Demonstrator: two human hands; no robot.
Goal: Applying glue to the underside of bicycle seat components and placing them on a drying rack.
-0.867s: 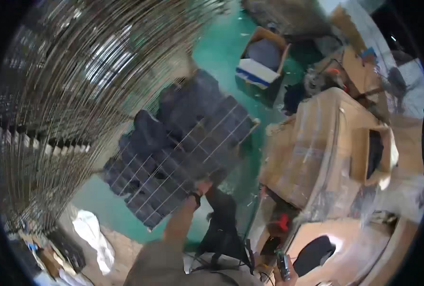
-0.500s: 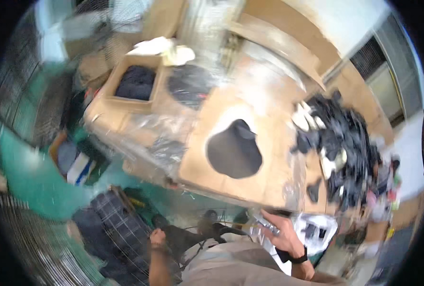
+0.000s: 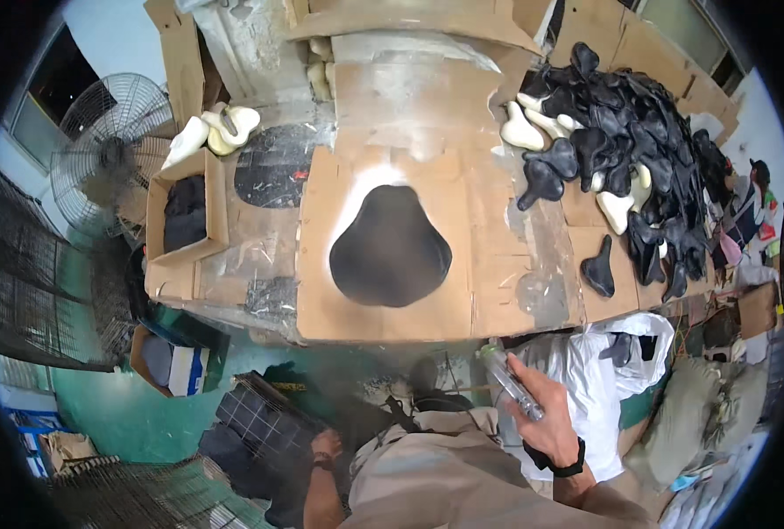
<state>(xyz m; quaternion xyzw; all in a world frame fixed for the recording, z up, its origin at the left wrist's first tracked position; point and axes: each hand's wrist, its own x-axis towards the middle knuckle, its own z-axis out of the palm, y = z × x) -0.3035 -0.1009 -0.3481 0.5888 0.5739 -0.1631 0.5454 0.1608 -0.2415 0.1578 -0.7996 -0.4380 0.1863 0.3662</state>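
My right hand [image 3: 546, 414], with a black band on its wrist, is closed around a silver spray gun [image 3: 511, 383] just off the near edge of the table. My left hand [image 3: 325, 445] hangs low at my left with its fingers curled, beside dark fabric and a wire grid rack [image 3: 264, 414]; whether it holds anything is hidden. In front of me a black bicycle saddle cover [image 3: 390, 251] lies flat on a cardboard sheet [image 3: 449, 304], its narrow end pointing away. White overspray coats the cardboard around its upper edge.
At the table's right lies a heap of black saddle covers [image 3: 647, 141] with cream saddle pads [image 3: 522, 130] among them. An open carton [image 3: 211, 212] of dark pieces stands at the left, near a large fan [image 3: 110, 150]. A white plastic bag [image 3: 568, 353] hangs below the table's right side.
The view has turned and sharpened, so the table now sits level. The right hand still grips the spray gun, and the left hand is still low at my side.
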